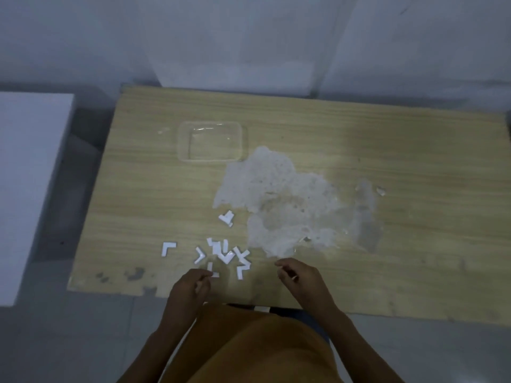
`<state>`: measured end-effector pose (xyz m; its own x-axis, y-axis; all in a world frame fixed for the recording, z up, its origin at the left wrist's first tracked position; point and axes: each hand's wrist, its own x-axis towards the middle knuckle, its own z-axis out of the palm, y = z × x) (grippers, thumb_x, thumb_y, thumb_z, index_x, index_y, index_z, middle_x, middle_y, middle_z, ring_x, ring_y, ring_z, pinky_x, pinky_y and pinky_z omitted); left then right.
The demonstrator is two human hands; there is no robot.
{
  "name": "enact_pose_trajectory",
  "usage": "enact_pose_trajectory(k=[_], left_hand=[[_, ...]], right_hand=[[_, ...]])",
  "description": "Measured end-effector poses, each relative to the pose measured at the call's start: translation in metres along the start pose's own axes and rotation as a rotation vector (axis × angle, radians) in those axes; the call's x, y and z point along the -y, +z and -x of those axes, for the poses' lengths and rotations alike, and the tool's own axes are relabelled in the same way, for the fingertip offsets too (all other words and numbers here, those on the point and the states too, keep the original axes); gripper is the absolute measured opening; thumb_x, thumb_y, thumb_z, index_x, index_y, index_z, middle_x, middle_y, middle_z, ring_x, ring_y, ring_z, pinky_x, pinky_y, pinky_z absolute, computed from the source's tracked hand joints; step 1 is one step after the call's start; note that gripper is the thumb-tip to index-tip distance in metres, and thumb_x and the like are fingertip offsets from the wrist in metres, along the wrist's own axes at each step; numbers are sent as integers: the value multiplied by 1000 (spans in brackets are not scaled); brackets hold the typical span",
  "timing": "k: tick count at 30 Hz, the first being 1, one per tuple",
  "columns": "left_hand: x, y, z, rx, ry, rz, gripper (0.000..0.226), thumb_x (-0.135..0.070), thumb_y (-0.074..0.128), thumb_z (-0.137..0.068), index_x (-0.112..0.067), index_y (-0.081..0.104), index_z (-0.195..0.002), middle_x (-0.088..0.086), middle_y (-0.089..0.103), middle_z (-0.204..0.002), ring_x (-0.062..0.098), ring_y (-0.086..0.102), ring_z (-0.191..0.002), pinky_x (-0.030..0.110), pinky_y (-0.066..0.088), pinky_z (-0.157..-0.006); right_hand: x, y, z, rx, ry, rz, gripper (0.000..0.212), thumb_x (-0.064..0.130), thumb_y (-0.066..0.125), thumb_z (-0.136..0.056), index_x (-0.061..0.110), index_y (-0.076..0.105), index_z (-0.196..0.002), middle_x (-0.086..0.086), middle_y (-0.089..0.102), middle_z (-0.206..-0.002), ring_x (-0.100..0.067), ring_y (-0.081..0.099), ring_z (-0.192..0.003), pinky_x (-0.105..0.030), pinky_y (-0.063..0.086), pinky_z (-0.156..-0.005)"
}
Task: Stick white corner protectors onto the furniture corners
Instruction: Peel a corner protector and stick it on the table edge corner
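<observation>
On the pale wood-grain tabletop (359,139) lie scattered small white L-shaped corner protectors (221,252) — near its front edge. Left hand (188,288) pinches one; right hand (301,277), fingers curled, pinches something tiny — unclear what.

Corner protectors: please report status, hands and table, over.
Left hand pinches one white protector. Right hand curled, content unclear. Other corner protectors loose on wooden table, none stuck yet. Clear tray behind, not in the way.

Left hand (190,286) low over the near tabletop (414,244) edge, fingers (203,280) curled inward, right hand (300,277) alongside and apart, fingers bent, pinching something small, both bare forearms angled in from below
</observation>
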<state>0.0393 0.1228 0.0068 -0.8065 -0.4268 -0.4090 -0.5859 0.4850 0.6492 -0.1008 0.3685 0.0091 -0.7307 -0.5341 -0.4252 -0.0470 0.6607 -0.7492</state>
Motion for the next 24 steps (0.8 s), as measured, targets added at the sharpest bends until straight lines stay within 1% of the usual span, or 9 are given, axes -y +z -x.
enact_pose_trajectory(k=[2, 4, 6, 8, 11, 13, 15, 20, 24], left_hand=[[14, -1, 4, 1, 42, -50, 17, -5, 59, -91, -15, 67, -102, 0, 64, -102, 23, 63, -92, 33, 50, -79], [23, 0, 5, 21, 111, -146, 22, -3, 61, -88, -8, 65, -109, 9, 62, -113, 29, 59, -102, 32, 45, -86], [27, 3, 3, 18, 163, -232, 36, 1, 71, -79, -2, 64, -114, 19, 60, -120, 37, 58, -108, 39, 46, -91], [25, 6, 0, 7, 234, -275, 50, 2, 80, -69, 0, 63, -116, 22, 60, -122, 40, 58, -108, 44, 50, -89], [24, 9, -7, 40, 309, -308, 61, -1, 84, -62, -2, 62, -119, 22, 59, -125, 38, 58, -111, 43, 53, -86], [28, 11, -11, 45, 334, -336, 60, -3, 83, -63, -3, 63, -119, 22, 59, -124, 38, 60, -110, 41, 54, -84], [31, 10, -15, 46, 325, -353, 60, -4, 83, -64, -4, 63, -120, 20, 61, -123, 36, 61, -108, 40, 55, -81], [33, 11, -22, 64, 316, -419, 53, -7, 82, -67, -10, 66, -118, 18, 62, -124, 34, 62, -107, 37, 57, -74], [34, 10, -23, 72, 317, -454, 48, -9, 84, -66, -12, 69, -111, 17, 63, -122, 32, 64, -105, 35, 58, -70]], right_hand=[[3, 21, -4, 31, -18, 68, 22, 26, 59, -93, 24, 66, -114, 4, 69, -99, -2, 60, -80, -2, 40, -66], [5, 39, -10, 46, -37, 121, 24, 26, 59, -93, 24, 65, -116, 2, 67, -102, -1, 56, -80, -1, 36, -66], [7, 55, -16, 44, -51, 175, 26, 26, 57, -94, 22, 62, -119, 2, 62, -110, -6, 57, -90, -9, 40, -73], [11, 66, -23, 24, -60, 223, 28, 22, 56, -94, 19, 61, -122, 0, 58, -116, -14, 57, -100, -19, 42, -79], [16, 77, -34, -8, -51, 234, 32, 15, 56, -93, 16, 59, -124, -4, 55, -122, -19, 57, -106, -26, 45, -83], [18, 82, -40, -30, -19, 247, 31, 18, 56, -93, 17, 58, -125, -3, 52, -125, -18, 55, -109, -27, 45, -84], [19, 85, -45, -51, 4, 269, 28, 22, 56, -94, 19, 58, -122, -2, 52, -123, -18, 55, -107, -29, 47, -80], [24, 93, -53, -112, 56, 304, 18, 22, 58, -92, 16, 55, -109, -4, 58, -109, -20, 56, -98, -34, 48, -72], [26, 97, -54, -117, 63, 341, 19, 22, 57, -92, 20, 53, -111, -1, 65, -103, -17, 59, -93, -29, 44, -66]])
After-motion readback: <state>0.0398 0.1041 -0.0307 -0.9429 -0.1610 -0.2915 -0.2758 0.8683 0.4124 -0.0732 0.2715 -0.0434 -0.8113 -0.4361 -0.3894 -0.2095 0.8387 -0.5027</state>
